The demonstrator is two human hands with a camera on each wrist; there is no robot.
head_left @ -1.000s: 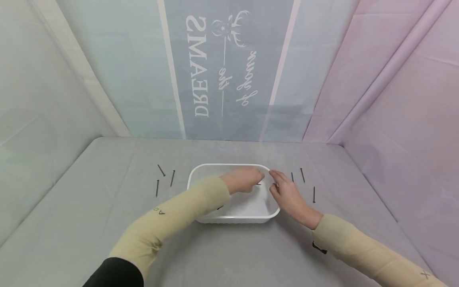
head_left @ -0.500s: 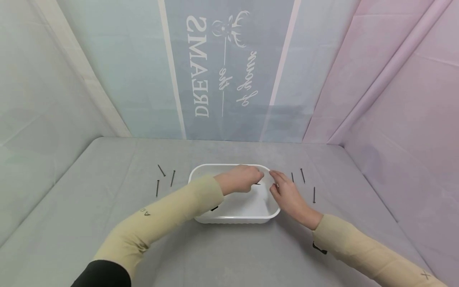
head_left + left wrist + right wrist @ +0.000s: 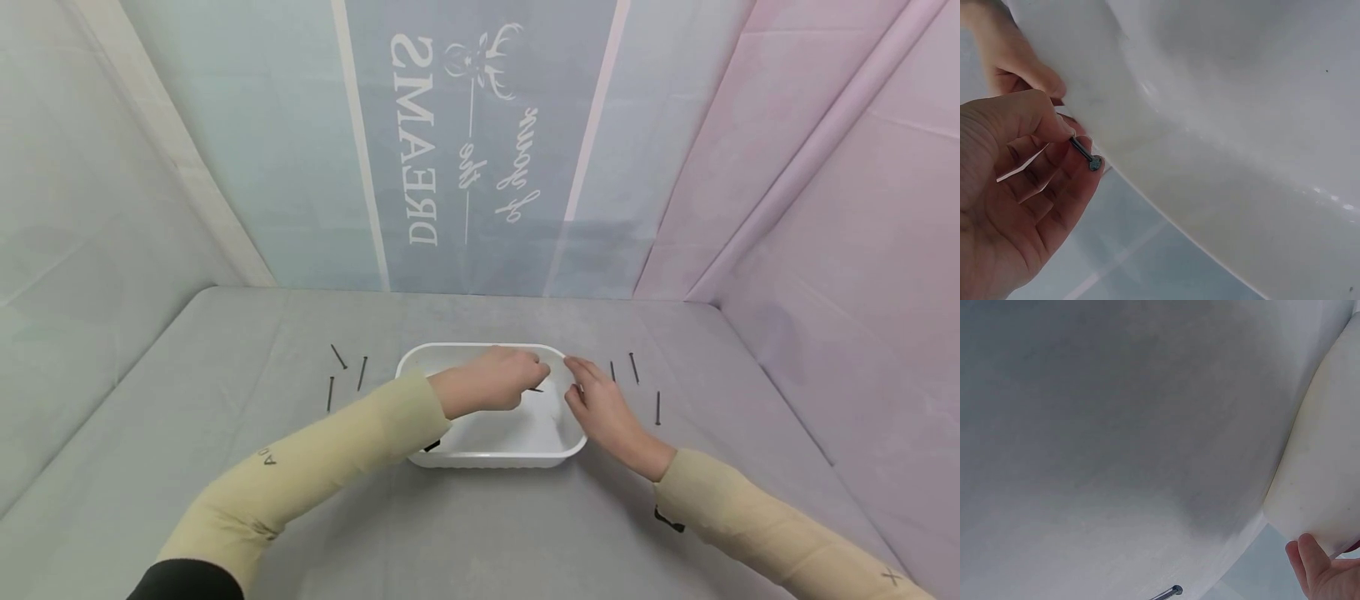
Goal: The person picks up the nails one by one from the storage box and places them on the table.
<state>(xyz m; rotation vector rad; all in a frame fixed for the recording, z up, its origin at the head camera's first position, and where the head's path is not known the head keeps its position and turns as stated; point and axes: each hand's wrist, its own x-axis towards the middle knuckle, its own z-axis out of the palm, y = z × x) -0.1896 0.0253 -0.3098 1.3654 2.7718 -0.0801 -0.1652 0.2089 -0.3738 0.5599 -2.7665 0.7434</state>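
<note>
A nail (image 3: 1082, 150) is pinched between the thumb and a finger of my left hand (image 3: 495, 379), with its flat head showing in the left wrist view. This hand is over the inside of a white plastic tray (image 3: 491, 455), towards its right end. At the tray's right end, my right hand (image 3: 606, 414) holds the rim, its fingers on the outside and its thumb over the inner side. In the right wrist view, the right fingers (image 3: 1313, 556) lie against the tray's outer corner. My left hand and sleeve hide part of the tray's inside.
Three loose nails lie left of the tray, one of them a nail (image 3: 331, 393) nearest me. To the right lie more nails, including one upright-lying nail (image 3: 658, 408). Grey cloth (image 3: 487, 533) covers the surface, and a printed curtain (image 3: 480, 150) hangs behind it.
My left hand has shifted slightly left and its forearm has swung to the left, while still pinching the nail. My right hand and the tray have stayed in place.
</note>
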